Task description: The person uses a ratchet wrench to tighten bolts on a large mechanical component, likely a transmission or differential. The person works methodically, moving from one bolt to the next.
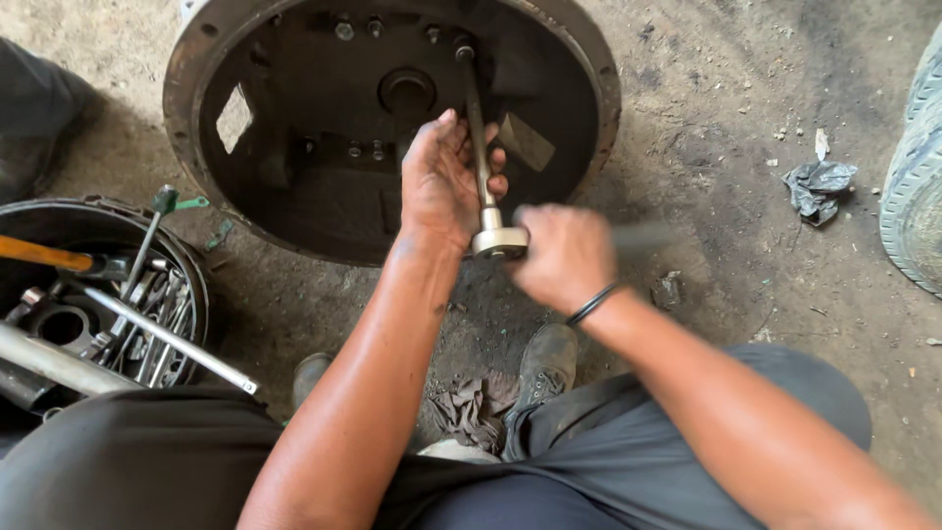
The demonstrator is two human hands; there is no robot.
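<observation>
Below the head camera, we steady a long socket bar (478, 137) with our left hand (440, 182), fingers wrapped loosely round its shaft. Our right hand (561, 257) is clenched on the ratchet handle (633, 236), which sticks out to the right and shows only as a blur. The ratchet head (497, 240) sits at the near end of the bar, touching both hands.

The bar's long axis runs from near to far, tilted slightly left at the far end, where its tip meets a bolt (463, 47) on the inner wall of the round, rusty housing (392, 128) lying on the dirt.

We judge the main risk to be the tip slipping off the bolt: the bar is long, and if the left hand lets it lean while the right swings, the socket could cam off and our knuckles could strike the housing rim. Greasy hands would make that likelier.

At left, a tub (186, 265) holds loose tools. A crumpled rag (816, 186) lies far right, beside a tyre (917, 186). Our boot (545, 363) rests on the ground near the hands.
</observation>
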